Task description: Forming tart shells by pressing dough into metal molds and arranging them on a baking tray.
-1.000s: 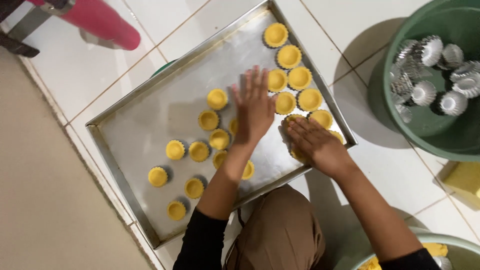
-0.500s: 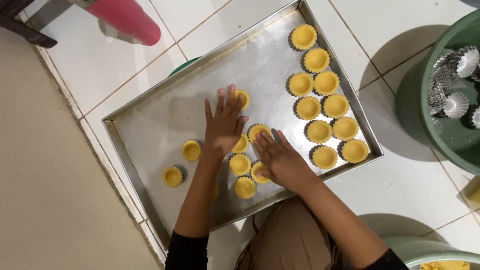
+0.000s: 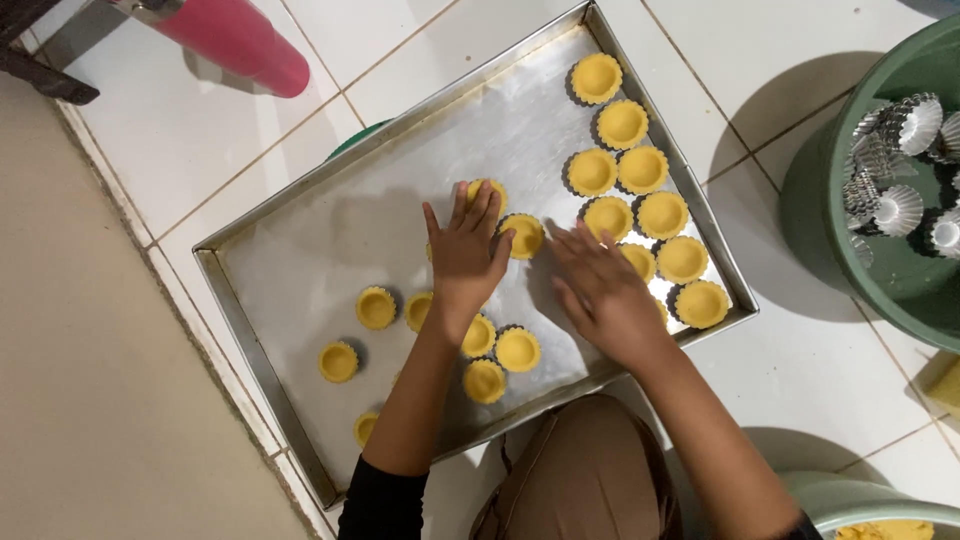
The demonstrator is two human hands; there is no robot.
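Both the left hand (image 3: pixel 465 255) and right hand (image 3: pixel 600 290) lie flat, grasping nothing, sliding tart shells (image 3: pixel 523 236) mid-tray (image 3: pixel 300 270) (unbaked, apparently); next calls for gentle nudging toward the upper-right rows.

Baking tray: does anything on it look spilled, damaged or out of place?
Nothing spilled or broken. The tart shells at the baking tray's right end sit packed close; those near the left hand, like one, lie scattered with gaps.

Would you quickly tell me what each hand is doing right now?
Left hand: open, flat on tart shells in tray.
Right hand: open, fingers spread, holding nothing.
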